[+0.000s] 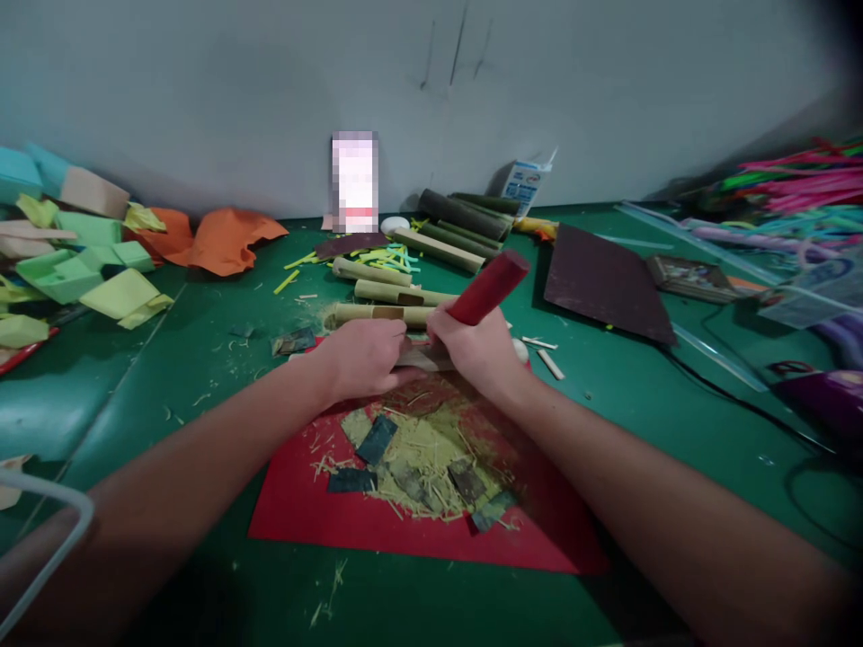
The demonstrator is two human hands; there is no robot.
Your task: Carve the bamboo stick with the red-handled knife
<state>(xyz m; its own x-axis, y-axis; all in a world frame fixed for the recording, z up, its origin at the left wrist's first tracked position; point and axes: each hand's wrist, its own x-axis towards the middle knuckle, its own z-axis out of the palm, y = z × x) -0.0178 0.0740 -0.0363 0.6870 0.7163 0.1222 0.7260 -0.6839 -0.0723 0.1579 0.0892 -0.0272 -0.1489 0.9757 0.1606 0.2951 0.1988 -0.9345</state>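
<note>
Folded papers (121, 296) lie at the left of the green table (135, 395). My left hand (368, 359) has its fingers clenched on a bamboo stick (422, 359), just over the red sheet (297, 512) and shavings (418, 463). My right hand (475, 355) is beside it, grasping a red handle (489, 288) that is tilted up to the right.

shavings (418, 467) on mat (297, 512) | bamboo tubes (384, 292) behind | paper boxes (74, 261) far left
</note>
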